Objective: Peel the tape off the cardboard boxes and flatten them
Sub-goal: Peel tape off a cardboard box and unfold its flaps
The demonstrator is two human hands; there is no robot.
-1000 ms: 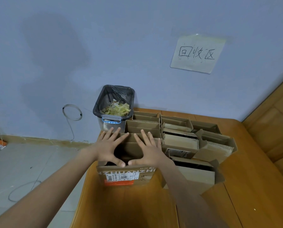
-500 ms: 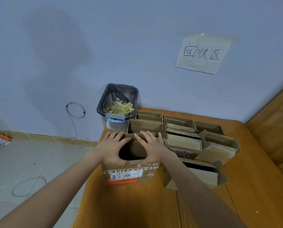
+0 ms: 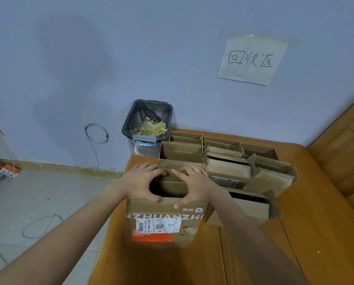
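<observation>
Both hands clamped on the rim of the printed box (image 3: 163, 221): left hand (image 3: 140, 183) and right hand (image 3: 194, 187) close together, thumbs hooked over the near wall, probably to lift it out. Beyond and right, more open boxes (image 3: 227, 167) crowded on the table (image 3: 295, 233); bin (image 3: 147, 128) just past the left hand.

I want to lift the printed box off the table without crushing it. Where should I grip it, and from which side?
Grip the printed box by its open top rim, coming from above, as the left hand and right hand do: fingers over the far edge, thumbs on the near wall. It stands upright, and other boxes crowd its right and far sides.
</observation>
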